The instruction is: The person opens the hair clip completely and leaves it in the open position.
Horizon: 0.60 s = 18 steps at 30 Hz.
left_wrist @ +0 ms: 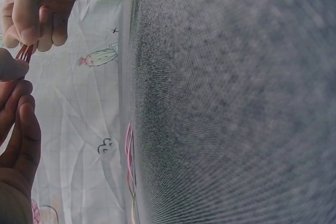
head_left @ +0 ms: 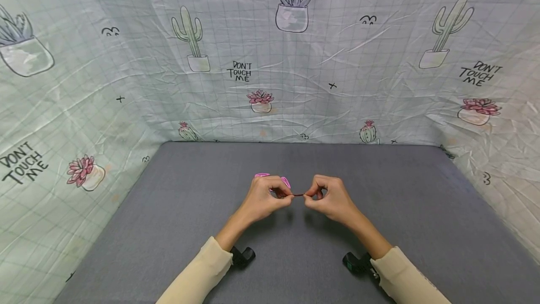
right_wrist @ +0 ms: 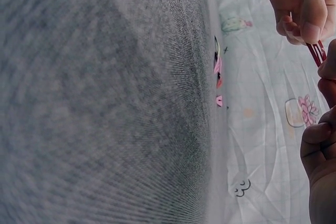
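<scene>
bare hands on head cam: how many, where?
2. The left bare hand pinches the left side of a thin dark-red slotted strip; the right bare hand pinches its right side. Both are above the grey tabletop.

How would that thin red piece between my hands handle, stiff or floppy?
The red piece looks straight between the left hand and right hand, so it may be stiff, though tension could explain that. Its slim, gapped shape suggests it's light.
</scene>
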Each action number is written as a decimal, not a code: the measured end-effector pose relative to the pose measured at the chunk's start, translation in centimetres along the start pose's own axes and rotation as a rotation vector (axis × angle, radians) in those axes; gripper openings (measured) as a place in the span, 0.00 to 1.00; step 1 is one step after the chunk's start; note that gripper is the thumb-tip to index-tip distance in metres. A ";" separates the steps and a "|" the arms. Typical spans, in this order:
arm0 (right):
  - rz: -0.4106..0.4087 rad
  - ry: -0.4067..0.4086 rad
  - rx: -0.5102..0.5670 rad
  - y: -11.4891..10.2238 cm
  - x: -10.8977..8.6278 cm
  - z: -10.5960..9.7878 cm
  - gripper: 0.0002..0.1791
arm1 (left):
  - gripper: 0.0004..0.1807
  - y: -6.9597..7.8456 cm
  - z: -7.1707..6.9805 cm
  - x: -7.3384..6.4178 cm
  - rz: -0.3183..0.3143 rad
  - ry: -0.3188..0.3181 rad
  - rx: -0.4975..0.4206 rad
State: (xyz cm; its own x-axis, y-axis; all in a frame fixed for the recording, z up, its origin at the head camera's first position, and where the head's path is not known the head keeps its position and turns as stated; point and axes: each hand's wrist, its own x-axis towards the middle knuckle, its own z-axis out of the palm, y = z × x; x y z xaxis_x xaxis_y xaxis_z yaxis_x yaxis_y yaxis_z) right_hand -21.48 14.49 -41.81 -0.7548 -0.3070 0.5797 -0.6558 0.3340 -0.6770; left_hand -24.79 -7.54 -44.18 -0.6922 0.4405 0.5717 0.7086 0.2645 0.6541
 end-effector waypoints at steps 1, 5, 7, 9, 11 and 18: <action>0.004 0.000 0.001 0.0 0.0 0.0 0.17 | 0.09 0.0 0.0 0.0 -0.001 0.000 -0.001; 0.007 -0.001 0.004 0.0 0.0 0.0 0.17 | 0.09 0.0 0.0 0.0 0.006 0.002 -0.006; 0.000 0.000 0.007 0.2 0.0 0.1 0.17 | 0.10 0.0 0.1 0.0 0.015 0.004 -0.003; -0.008 0.002 0.006 0.9 -0.1 0.2 0.18 | 0.10 -0.1 0.1 0.0 0.026 0.008 0.000; -0.015 0.004 0.001 1.8 -0.2 0.4 0.18 | 0.10 -0.1 0.1 0.0 0.037 0.012 0.005; -0.013 0.000 -0.014 3.9 -0.5 0.6 0.21 | 0.11 -0.1 0.1 0.0 0.039 0.010 0.012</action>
State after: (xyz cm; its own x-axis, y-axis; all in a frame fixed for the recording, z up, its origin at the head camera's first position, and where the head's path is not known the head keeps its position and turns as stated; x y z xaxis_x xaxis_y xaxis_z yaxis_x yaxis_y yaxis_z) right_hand -23.67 15.44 -45.00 -0.7464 -0.3116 0.5880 -0.6655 0.3428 -0.6631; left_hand -24.85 -7.47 -44.29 -0.6655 0.4423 0.6012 0.7363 0.2573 0.6258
